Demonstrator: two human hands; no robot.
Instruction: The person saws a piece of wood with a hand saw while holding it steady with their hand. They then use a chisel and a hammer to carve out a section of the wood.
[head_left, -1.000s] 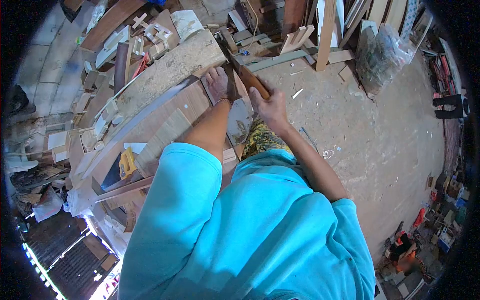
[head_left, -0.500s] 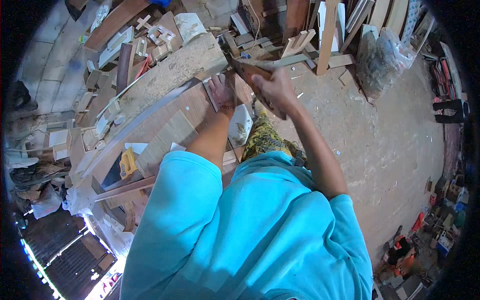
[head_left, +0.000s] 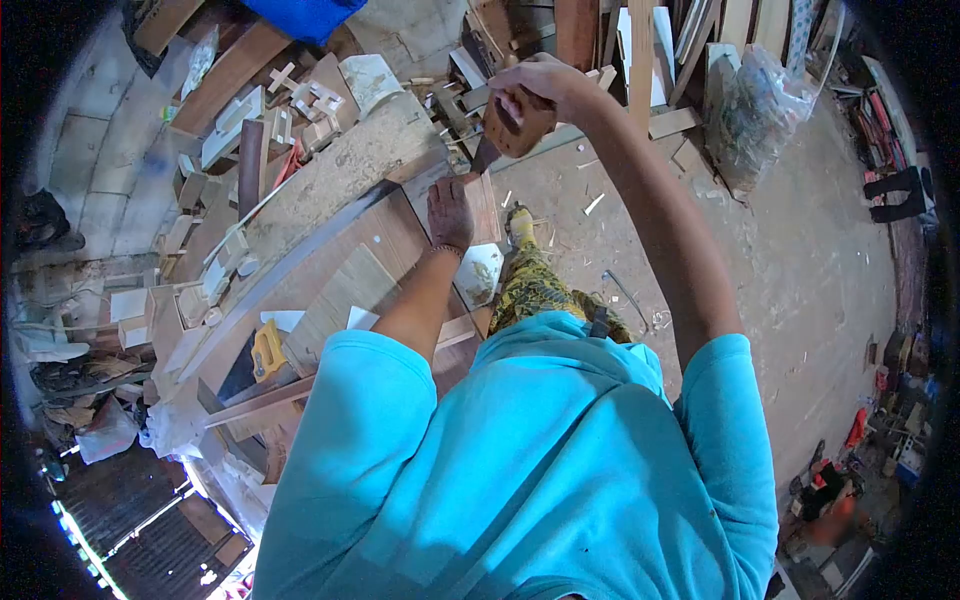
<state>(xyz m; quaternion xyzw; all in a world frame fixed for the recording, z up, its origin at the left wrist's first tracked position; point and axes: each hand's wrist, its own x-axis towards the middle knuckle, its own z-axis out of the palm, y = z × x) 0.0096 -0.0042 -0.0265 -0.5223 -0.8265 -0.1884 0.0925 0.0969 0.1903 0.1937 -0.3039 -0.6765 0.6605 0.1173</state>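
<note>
My right hand (head_left: 540,85) is closed round the wooden handle of a handsaw (head_left: 522,128), raised past the far end of the workbench. The dark saw blade (head_left: 486,155) slants down from the handle to the wood just beyond my left fingertips. My left hand (head_left: 450,213) lies palm down on a wooden board (head_left: 483,212) at the bench's right edge, fingers stretched forward. Part of the board is hidden under that hand.
On the bench sit a yellow-handled saw (head_left: 267,350), a pale plank (head_left: 345,295) and a thick worn slab (head_left: 370,150). Wood offcuts (head_left: 315,100) pile up at the far left. A plastic bag (head_left: 760,115) stands at the back right. Shavings dot the floor (head_left: 740,270).
My right hand has risen and moved away from me with the handsaw, its handle now tipped upright. My left hand stays on the board, slightly shifted in view.
</note>
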